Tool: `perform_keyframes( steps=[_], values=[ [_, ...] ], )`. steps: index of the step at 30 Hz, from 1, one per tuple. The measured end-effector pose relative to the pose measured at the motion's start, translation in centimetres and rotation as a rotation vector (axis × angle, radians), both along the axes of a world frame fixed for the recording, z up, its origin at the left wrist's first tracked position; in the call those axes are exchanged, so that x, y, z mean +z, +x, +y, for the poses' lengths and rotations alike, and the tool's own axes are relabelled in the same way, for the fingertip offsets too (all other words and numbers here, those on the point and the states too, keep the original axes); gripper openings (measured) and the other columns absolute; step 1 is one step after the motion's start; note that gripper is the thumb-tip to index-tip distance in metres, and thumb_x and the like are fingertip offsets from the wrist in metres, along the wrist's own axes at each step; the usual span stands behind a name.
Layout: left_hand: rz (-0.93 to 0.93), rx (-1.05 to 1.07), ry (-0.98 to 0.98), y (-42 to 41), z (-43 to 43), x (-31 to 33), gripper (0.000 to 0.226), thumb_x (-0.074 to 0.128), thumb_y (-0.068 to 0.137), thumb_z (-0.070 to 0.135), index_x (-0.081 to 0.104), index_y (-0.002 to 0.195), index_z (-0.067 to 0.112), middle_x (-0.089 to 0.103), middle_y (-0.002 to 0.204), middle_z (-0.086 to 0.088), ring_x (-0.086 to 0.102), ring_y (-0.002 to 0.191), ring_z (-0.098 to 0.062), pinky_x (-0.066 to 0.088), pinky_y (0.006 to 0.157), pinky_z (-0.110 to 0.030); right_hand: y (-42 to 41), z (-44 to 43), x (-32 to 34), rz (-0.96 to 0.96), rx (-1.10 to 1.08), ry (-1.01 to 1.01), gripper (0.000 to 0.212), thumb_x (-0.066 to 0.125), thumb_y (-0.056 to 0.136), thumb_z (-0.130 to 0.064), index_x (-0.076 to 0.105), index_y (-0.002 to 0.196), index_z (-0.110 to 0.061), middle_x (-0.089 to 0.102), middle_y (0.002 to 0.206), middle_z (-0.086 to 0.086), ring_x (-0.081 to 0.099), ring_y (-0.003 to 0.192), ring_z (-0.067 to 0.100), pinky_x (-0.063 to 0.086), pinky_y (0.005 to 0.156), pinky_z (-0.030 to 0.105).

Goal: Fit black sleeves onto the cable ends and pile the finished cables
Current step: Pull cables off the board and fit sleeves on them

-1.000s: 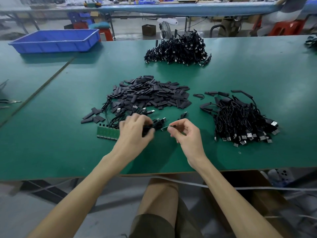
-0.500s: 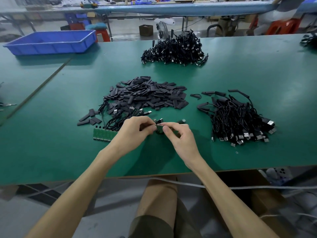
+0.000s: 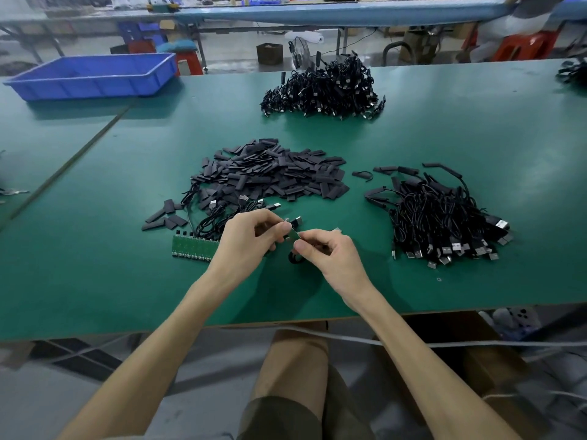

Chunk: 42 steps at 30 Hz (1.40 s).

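Cable end (image 3: 294,235) in a two-handed pinch, left hand (image 3: 246,241) and right hand (image 3: 330,254) curled, thumbs meeting above the table (image 3: 95,281)

Green table (image 3: 444,138); black sleeves (image 3: 273,173), black cables (image 3: 438,217); blue tray (image 3: 92,77); green board (image 3: 193,248)

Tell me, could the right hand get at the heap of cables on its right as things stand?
Probably yes: only bare green table lies between the right hand and that cable heap. But it is busy, pinching a small part with the left hand, so it would have to let go first.
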<state>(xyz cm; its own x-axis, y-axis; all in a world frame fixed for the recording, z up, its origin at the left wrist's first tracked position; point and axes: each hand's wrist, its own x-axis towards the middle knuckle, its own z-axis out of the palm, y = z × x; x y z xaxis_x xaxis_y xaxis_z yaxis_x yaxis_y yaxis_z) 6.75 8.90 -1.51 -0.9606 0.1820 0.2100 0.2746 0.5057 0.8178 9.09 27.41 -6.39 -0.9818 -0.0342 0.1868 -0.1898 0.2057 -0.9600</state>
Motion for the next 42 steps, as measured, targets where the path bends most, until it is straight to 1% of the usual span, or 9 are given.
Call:
perform_keyframes(
  steps=[6, 10, 14, 17, 22, 26, 30, 35, 42],
  values=[
    [-0.022, -0.1, -0.046, -1.2, -0.1, 1.1, 0.011, 0.073, 0.093, 0.028, 0.074, 0.087, 0.018, 0.073, 0.073, -0.001, 0.067, 0.068, -0.02, 0.054, 0.068, -0.033, 0.1, -0.2, 0.2, -0.011, 0.042, 0.031, 0.015, 0.069, 0.099, -0.026, 0.077, 0.101, -0.013, 0.078, 0.092, 0.0, 0.068, 0.091, 0.004, 0.05, 0.087, 0.025],
    [-0.003, -0.084, -0.01, -4.3, 0.3, 1.9, 0.019, 0.063, 0.1, 0.031, 0.074, 0.093, 0.018, 0.074, 0.079, 0.002, 0.068, 0.068, -0.012, 0.05, 0.062, -0.019, 0.1, -0.4, 0.3, 0.004, 0.035, -0.049, 0.013, 0.066, 0.101, -0.015, 0.075, 0.092, -0.012, 0.079, 0.082, 0.0, 0.074, 0.091, 0.014, 0.05, 0.091, 0.019],
    [0.06, 0.028, -0.277, -9.1, 2.2, 1.4, 0.012, 0.063, 0.099, 0.014, 0.072, 0.106, 0.015, 0.071, 0.097, 0.003, 0.065, 0.091, -0.014, 0.054, 0.082, -0.028, 0.4, -0.6, 0.6, 0.004, 0.02, -0.049, 0.025, 0.064, 0.101, -0.009, 0.072, 0.079, -0.017, 0.077, 0.076, -0.001, 0.074, 0.098, 0.006, 0.039, 0.088, 0.0],
    [0.088, 0.034, -0.497, -11.9, 3.8, 0.7, 0.019, 0.064, 0.098, 0.015, 0.072, 0.114, 0.008, 0.071, 0.112, -0.01, 0.064, 0.108, -0.026, 0.052, 0.097, -0.042, 0.4, -0.6, 0.8, -0.021, 0.029, -0.087, 0.02, 0.068, 0.098, -0.006, 0.073, 0.083, -0.019, 0.078, 0.077, 0.001, 0.076, 0.098, 0.01, 0.044, 0.089, 0.005],
    [0.079, 0.073, -0.675, -13.4, 5.3, -0.4, 0.025, 0.076, 0.09, 0.025, 0.07, 0.109, 0.009, 0.067, 0.113, -0.013, 0.06, 0.108, -0.033, 0.049, 0.093, -0.043, 0.4, -0.5, 1.0, -0.023, 0.015, -0.1, 0.023, 0.068, 0.098, -0.007, 0.074, 0.082, -0.023, 0.078, 0.078, -0.001, 0.075, 0.099, 0.009, 0.054, 0.092, 0.023],
    [-0.049, 0.114, -0.536, -14.0, 5.5, -0.7, 0.019, 0.082, 0.085, 0.019, 0.073, 0.097, 0.008, 0.074, 0.1, -0.01, 0.067, 0.099, -0.029, 0.054, 0.09, -0.044, 0.4, -0.5, 1.0, -0.035, -0.013, -0.083, 0.018, 0.072, 0.097, -0.015, 0.075, 0.085, -0.029, 0.079, 0.08, -0.001, 0.075, 0.096, 0.018, 0.056, 0.097, 0.04],
    [-0.176, 0.098, -0.462, -14.5, 5.4, -0.6, 0.019, 0.084, 0.083, 0.017, 0.075, 0.097, 0.008, 0.074, 0.099, -0.01, 0.069, 0.096, -0.029, 0.055, 0.093, -0.046, 0.4, -0.6, 1.0, -0.038, -0.015, -0.091, 0.016, 0.072, 0.097, -0.018, 0.076, 0.086, -0.029, 0.079, 0.082, 0.0, 0.075, 0.097, 0.02, 0.055, 0.097, 0.044],
    [0.03, 0.003, -0.454, -13.0, 4.5, -0.2, 0.021, 0.083, 0.081, 0.019, 0.071, 0.098, 0.015, 0.069, 0.093, 0.002, 0.066, 0.093, -0.02, 0.055, 0.089, -0.04, 0.3, -0.4, 0.7, -0.031, -0.063, -0.158, 0.015, 0.065, 0.102, -0.021, 0.077, 0.094, -0.024, 0.078, 0.082, -0.001, 0.072, 0.088, 0.013, 0.053, 0.09, 0.026],
    [-0.09, -0.257, 0.12, -7.1, 2.0, 0.9, 0.021, 0.078, 0.089, 0.013, 0.07, 0.108, 0.013, 0.078, 0.087, -0.005, 0.074, 0.076, -0.019, 0.057, 0.068, -0.025, 0.0, 0.1, 0.2, -0.039, -0.198, -0.324, 0.02, 0.056, 0.105, -0.022, 0.071, 0.094, -0.018, 0.072, 0.076, -0.001, 0.061, 0.073, 0.008, 0.043, 0.066, 0.015]
  ],
)
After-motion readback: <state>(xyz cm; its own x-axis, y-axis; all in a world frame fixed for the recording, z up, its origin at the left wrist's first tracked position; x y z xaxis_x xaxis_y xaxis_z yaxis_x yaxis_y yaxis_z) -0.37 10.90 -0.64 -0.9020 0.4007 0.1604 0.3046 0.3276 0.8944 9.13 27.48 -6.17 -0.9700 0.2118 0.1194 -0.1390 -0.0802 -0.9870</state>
